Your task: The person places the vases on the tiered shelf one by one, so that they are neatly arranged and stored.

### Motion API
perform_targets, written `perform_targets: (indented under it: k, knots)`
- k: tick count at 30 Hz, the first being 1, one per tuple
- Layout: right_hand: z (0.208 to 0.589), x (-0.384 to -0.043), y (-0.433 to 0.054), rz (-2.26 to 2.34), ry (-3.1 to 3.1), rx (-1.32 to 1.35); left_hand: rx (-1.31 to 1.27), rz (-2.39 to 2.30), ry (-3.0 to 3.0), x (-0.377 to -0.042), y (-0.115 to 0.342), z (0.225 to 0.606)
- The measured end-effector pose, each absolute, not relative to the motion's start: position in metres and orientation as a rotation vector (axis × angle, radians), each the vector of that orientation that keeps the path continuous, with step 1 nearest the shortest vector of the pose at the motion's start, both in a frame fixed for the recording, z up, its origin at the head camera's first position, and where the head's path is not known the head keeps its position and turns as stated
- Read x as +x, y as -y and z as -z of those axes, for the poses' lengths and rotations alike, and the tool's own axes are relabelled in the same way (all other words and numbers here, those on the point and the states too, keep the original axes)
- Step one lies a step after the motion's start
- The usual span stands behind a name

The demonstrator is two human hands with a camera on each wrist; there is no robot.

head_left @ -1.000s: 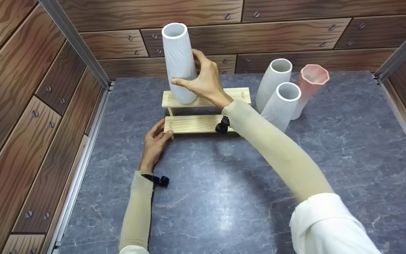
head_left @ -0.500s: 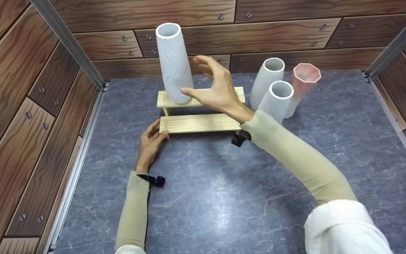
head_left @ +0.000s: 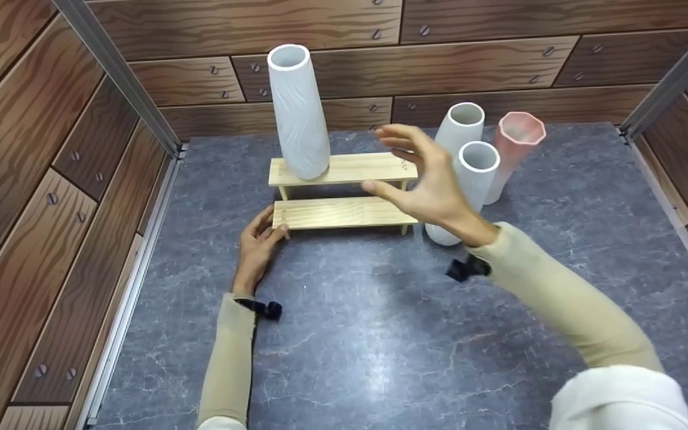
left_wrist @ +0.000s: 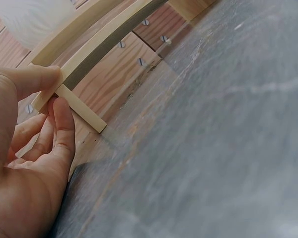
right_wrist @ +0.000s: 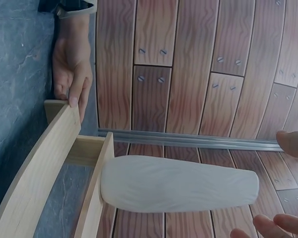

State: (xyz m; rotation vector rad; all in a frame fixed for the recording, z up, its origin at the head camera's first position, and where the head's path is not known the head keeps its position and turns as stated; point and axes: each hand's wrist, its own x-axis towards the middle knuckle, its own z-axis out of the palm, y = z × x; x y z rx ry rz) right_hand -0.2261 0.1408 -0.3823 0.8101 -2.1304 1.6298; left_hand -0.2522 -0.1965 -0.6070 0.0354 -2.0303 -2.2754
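A two-step wooden stand (head_left: pixel 344 213) stands toward the back of the table. On the left part of its upper step a tall white vase (head_left: pixel 299 116) stands upright. My left hand (head_left: pixel 254 251) pinches the left end of the lower step, thumb on top and fingers beneath, as the left wrist view shows at the stand's corner (left_wrist: pixel 64 79). My right hand (head_left: pixel 430 179) is in the air with fingers spread, holding nothing, to the right of the stand. It partly covers two white vases, a rear one (head_left: pixel 465 116) and a front one (head_left: pixel 479 160).
A pink-to-white vase (head_left: pixel 517 143) with an angular rim stands behind the white pair at the right. Wood-patterned walls (head_left: pixel 344 71) enclose the dark marbled table (head_left: pixel 332 334) at the back and sides. A metal rail (head_left: pixel 135 269) runs along the left edge.
My right hand has let go of the tall white vase, leaving it on the upper step, and has moved right and toward me. My left hand keeps its pinch on the stand.
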Motion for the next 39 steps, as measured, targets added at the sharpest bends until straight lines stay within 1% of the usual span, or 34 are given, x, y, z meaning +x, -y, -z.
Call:
perform_targets:
  k: [12,18,28,39]
  knots:
    - [0.377,-0.186,-0.200,-1.652,2.017,0.752,0.039,2.276,2.034,-0.250,0.197,0.606]
    - [0.381,-0.172,-0.228,-1.691,1.930,0.738,0.008,2.283,2.033,-0.251,0.195,0.608]
    - [0.399,-0.170,-0.266,-1.777,1.795,0.641,0.021,2.289,2.007,-0.253,0.197,0.606]
    - [0.435,-0.176,-0.288,-1.644,1.932,0.499,0.031,2.282,2.017,-0.252,0.196,0.607]
